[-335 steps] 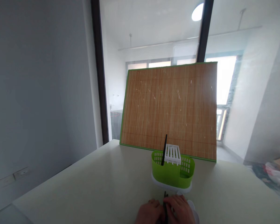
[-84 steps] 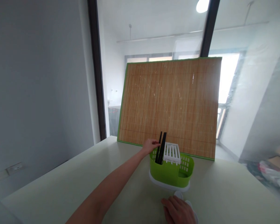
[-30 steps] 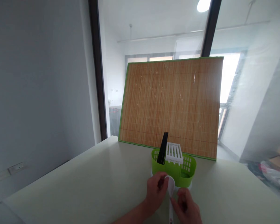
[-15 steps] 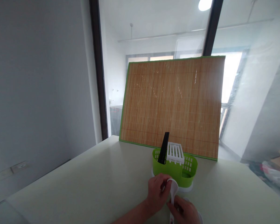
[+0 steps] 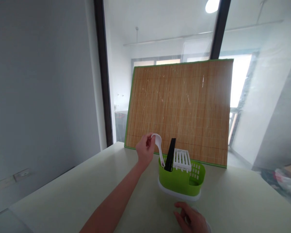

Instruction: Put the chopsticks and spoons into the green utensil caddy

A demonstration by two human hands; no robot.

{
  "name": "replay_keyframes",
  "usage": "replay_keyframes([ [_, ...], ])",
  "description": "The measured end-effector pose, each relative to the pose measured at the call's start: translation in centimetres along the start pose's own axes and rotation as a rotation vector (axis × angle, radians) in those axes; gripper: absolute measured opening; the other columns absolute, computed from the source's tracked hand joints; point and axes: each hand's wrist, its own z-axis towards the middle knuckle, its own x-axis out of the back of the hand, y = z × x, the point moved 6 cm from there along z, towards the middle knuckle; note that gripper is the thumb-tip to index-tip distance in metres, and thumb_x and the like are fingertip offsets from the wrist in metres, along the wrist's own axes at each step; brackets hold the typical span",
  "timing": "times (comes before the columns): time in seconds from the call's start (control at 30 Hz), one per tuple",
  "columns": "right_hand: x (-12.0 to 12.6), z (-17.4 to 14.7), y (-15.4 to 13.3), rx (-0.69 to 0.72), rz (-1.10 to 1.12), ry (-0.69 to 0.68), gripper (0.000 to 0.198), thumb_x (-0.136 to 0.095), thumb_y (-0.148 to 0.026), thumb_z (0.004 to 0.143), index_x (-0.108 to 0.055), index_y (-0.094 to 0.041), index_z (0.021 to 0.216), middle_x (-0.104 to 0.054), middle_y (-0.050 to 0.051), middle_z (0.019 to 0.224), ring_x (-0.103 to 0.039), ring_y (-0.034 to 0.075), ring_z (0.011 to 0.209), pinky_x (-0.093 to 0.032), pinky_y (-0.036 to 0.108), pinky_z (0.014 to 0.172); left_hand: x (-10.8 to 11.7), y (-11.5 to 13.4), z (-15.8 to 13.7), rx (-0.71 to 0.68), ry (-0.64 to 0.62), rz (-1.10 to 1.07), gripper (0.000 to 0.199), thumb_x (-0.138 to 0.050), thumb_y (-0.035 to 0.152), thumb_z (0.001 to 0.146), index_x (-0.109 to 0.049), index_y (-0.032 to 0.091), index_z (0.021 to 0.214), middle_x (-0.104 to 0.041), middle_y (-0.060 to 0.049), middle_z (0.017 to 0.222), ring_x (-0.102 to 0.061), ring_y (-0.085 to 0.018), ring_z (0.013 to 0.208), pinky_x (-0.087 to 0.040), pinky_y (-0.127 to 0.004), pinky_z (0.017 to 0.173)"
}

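Observation:
Pinched by its bowl end in my left hand (image 5: 146, 149) is a white spoon (image 5: 160, 151). Its handle points down, with the tip at the left compartment of a green utensil holder (image 5: 176, 181). Black chopsticks (image 5: 170, 154) lean in that same compartment, just right of the spoon. A white slatted rack (image 5: 182, 159) sits across the middle of the holder. My right hand (image 5: 191, 218) is low in front of the holder, fingers curved and apart, with no object visible between them. Beneath it a white rounded thing (image 5: 208, 226) is mostly hidden.
The holder stands on a white base (image 5: 181, 196) on a pale table (image 5: 92, 191). Behind it a bamboo mat (image 5: 179, 106) with green edging leans upright against the glass. A grey wall (image 5: 43, 81) borders the table on the left.
My left hand has carried the spoon up, forward and left, from in front of the holder to its left compartment. My right hand has let go of the spoon's handle and stayed low.

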Motion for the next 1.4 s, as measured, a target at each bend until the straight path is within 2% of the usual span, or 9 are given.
replay_keyframes([
  [0.17,0.3,0.2,-1.2,0.101,-0.023,0.025,0.037,-0.037,-0.054,0.088,-0.062,-0.027,0.090,-0.060,-0.005,0.053,-0.053,0.011,0.043,-0.041,0.019,0.051,-5.3,-2.6,-0.8,-0.009,-0.295,0.225,0.024,-0.043,0.036,0.089,-0.059,0.019,0.092,-0.063,0.001,0.074,-0.055,-0.010,0.064,-0.036,-0.021,0.058],
  [0.3,0.8,0.4,-1.4,0.126,-0.028,0.008,0.031,-0.042,-0.049,0.087,-0.062,-0.027,0.091,-0.061,-0.005,0.054,-0.054,0.010,0.044,-0.041,0.018,0.050,-7.6,-4.7,-3.2,0.002,-0.497,0.393,0.027,-0.037,0.036,0.091,-0.058,0.020,0.097,-0.064,0.000,0.078,-0.056,-0.012,0.067,-0.033,-0.022,0.059],
  [0.5,0.3,0.5,-1.0,0.110,-0.045,-0.137,0.024,-0.044,-0.040,0.087,-0.061,-0.025,0.096,-0.065,-0.003,0.060,-0.059,0.012,0.053,-0.043,0.019,0.055,-8.5,-6.6,-5.3,0.038,-0.662,0.524,0.030,-0.033,0.037,0.092,-0.057,0.020,0.100,-0.065,-0.002,0.084,-0.058,-0.014,0.073,-0.034,-0.023,0.062],
  [0.9,0.1,0.3,-1.3,0.140,-0.013,-0.126,0.021,-0.046,-0.038,0.086,-0.061,-0.026,0.093,-0.064,-0.004,0.060,-0.060,0.011,0.053,-0.042,0.018,0.056,-8.8,-7.5,-6.1,0.066,-0.761,0.509,0.022,-0.044,0.037,0.088,-0.058,0.021,0.093,-0.066,0.001,0.079,-0.059,-0.015,0.072,-0.034,-0.022,0.061],
  [1.0,0.1,0.2,-1.3,0.102,0.005,-0.047,0.029,-0.041,-0.046,0.087,-0.063,-0.026,0.089,-0.062,-0.003,0.056,-0.056,0.012,0.049,-0.041,0.019,0.055,-8.3,-7.0,-5.7,0.072,-0.727,0.476,0.020,-0.050,0.035,0.084,-0.058,0.021,0.096,-0.065,0.001,0.078,-0.059,-0.015,0.074,-0.035,-0.022,0.062],
  [1.13,0.5,0.2,-0.8,0.042,0.070,0.036,0.035,-0.041,-0.051,0.086,-0.064,-0.024,0.086,-0.058,-0.002,0.053,-0.051,0.012,0.046,-0.040,0.020,0.051,-5.9,-4.7,-5.4,0.066,-0.512,0.343,0.024,-0.051,0.032,0.083,-0.057,0.020,0.103,-0.064,0.000,0.083,-0.058,-0.013,0.074,-0.037,-0.022,0.064],
  [1.23,1.4,0.3,0.7,-0.071,0.156,0.092,0.037,-0.042,-0.050,0.086,-0.065,-0.020,0.088,-0.055,-0.002,0.052,-0.047,0.012,0.044,-0.038,0.020,0.046,-4.0,-2.2,-7.7,0.073,-0.429,0.205,0.020,-0.047,0.030,0.085,-0.058,0.019,0.096,-0.063,0.000,0.074,-0.055,-0.010,0.063,-0.038,-0.021,0.060],
  [1.3,2.3,0.4,2.0,-0.163,0.217,0.134,0.039,-0.044,-0.051,0.085,-0.064,-0.018,0.088,-0.056,-0.001,0.054,-0.048,0.012,0.046,-0.039,0.020,0.046,-3.7,-0.5,-10.8,0.062,-0.511,0.087,0.017,-0.047,0.028,0.084,-0.059,0.019,0.092,-0.062,0.001,0.069,-0.052,-0.009,0.057,-0.038,-0.020,0.057],
  [1.4,3.6,0.6,3.5,-0.276,0.325,0.223,0.040,-0.048,-0.053,0.083,-0.063,-0.016,0.089,-0.060,0.002,0.062,-0.052,0.014,0.051,-0.042,0.021,0.049,-4.7,1.4,-16.3,0.093,-0.768,-0.043,0.017,-0.052,0.027,0.080,-0.061,0.022,0.094,-0.064,0.003,0.068,-0.053,-0.009,0.054,-0.038,-0.019,0.055],
])
